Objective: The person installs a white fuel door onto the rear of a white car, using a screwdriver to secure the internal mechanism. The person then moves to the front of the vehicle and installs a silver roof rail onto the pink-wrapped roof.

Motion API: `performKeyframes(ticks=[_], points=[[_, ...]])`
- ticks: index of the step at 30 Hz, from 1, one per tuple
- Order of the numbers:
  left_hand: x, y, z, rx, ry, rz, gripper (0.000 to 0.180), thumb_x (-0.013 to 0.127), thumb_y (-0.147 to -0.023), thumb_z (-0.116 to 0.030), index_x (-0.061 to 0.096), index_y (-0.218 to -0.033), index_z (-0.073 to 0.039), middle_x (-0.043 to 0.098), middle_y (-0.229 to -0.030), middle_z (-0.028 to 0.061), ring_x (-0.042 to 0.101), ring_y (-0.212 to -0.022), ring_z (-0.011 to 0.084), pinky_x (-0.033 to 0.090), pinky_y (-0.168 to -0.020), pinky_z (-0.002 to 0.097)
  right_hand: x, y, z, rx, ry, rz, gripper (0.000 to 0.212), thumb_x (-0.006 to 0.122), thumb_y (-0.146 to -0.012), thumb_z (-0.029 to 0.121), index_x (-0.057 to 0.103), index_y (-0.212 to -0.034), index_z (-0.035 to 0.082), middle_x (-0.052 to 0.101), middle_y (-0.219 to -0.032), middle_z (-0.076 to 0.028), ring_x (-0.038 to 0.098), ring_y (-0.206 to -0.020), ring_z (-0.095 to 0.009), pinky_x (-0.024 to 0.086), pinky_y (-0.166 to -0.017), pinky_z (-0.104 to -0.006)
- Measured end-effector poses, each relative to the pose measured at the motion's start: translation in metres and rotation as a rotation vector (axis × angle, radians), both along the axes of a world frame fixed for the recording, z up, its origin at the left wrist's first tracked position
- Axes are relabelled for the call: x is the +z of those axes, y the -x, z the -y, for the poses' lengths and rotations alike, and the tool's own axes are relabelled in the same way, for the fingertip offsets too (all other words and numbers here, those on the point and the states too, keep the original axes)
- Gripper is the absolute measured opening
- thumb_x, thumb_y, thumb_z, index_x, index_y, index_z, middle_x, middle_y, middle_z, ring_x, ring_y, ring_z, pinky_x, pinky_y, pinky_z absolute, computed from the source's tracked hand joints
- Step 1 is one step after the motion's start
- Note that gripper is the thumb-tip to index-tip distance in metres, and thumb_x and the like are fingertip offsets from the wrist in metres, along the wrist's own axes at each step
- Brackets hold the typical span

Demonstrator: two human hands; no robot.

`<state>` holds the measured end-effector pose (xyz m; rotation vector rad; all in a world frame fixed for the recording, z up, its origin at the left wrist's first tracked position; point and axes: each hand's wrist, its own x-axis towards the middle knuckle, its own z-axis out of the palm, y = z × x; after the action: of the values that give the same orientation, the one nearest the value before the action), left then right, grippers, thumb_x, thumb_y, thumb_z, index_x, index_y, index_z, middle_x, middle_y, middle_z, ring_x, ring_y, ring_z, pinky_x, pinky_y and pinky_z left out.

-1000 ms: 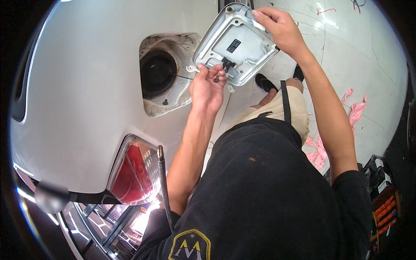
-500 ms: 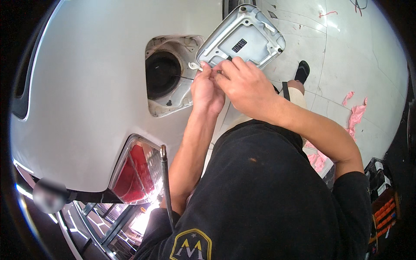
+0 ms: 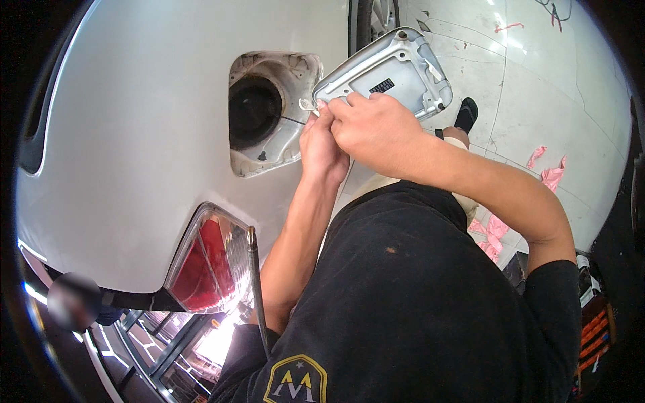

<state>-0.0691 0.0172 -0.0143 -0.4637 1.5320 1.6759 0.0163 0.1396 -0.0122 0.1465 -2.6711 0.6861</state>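
"Silver-grey metal first: where is the fuel flap?"

"To the right of the recess, standing open, its ribbed inner face showing, with a dark label on it"

"And the hands?"

"Both are at its near edge. The left hand has its thumb up by a pale tab at the flap's left corner; the right hand has its fingers curled, close by the left thumb. Whatever lies between them is covered, so I can't tell whether either grips anything"

"What's in the recess?"

"A round black cover at its left, a thin dark cord running from there toward the left hand, and a small black clip lower down"

"Farther out?"

"The pale car body surrounds the recess, a red-and-clear tail lamp below it. A slim dark rod passes in front of the left sleeve. Part of a wheel shows at the top, and pink scraps lie on the pale tiled floor to the right"
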Motion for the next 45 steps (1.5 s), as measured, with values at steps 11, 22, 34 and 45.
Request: performKeyframes(ticks=[11, 22, 34, 45], points=[[-0.008, 0.002, 0.007, 0.104, -0.059, -0.040, 0.021, 0.051, -0.106, -0.016, 0.057, -0.121, -0.004, 0.067, -0.111, 0.0089, 0.068, -0.099, 0.0185, 0.058, -0.082, 0.0349, 0.005, 0.019, -0.012, 0.123, 0.095, 0.138, 0.017, 0.070, -0.078, 0.013, 0.072, -0.090, 0.001, 0.069, -0.098, -0.011, 0.071, -0.079, -0.030, 0.058, -0.066, -0.0429], [-0.008, 0.005, 0.000, 0.079, -0.012, -0.062, 0.028, 0.050, -0.110, -0.030, 0.050, -0.095, -0.007, 0.055, -0.074, 0.0031, 0.048, -0.058, 0.0131, 0.037, -0.051, 0.0295, 0.025, 0.031, -0.025, 0.064, 0.638, 0.116, 0.021, 0.070, -0.080, 0.008, 0.073, -0.099, 0.000, 0.074, -0.090, -0.017, 0.071, -0.079, -0.034, 0.057, -0.074, -0.0412], [-0.005, -0.005, -0.003, 0.085, 0.045, -0.232, 0.033, 0.056, -0.107, -0.031, 0.047, -0.084, -0.010, 0.047, -0.059, 0.0000, 0.042, -0.048, 0.0120, 0.030, -0.044, 0.0293, 0.001, 0.064, -0.012, 0.055, 0.252, 0.037, 0.013, 0.069, -0.086, 0.010, 0.073, -0.095, 0.001, 0.071, -0.093, -0.013, 0.070, -0.081, -0.035, 0.057, -0.073, -0.0416], [0.005, -0.008, -0.009, 0.137, -0.019, -0.203, 0.027, 0.057, -0.107, -0.025, 0.050, -0.086, -0.008, 0.048, -0.061, 0.0000, 0.042, -0.047, 0.0103, 0.029, -0.043, 0.0268, -0.007, 0.060, -0.004, -0.036, 0.791, 0.048, 0.015, 0.072, -0.087, 0.006, 0.075, -0.101, 0.003, 0.074, -0.085, -0.014, 0.071, -0.071, -0.025, 0.055, -0.066, -0.0324]])
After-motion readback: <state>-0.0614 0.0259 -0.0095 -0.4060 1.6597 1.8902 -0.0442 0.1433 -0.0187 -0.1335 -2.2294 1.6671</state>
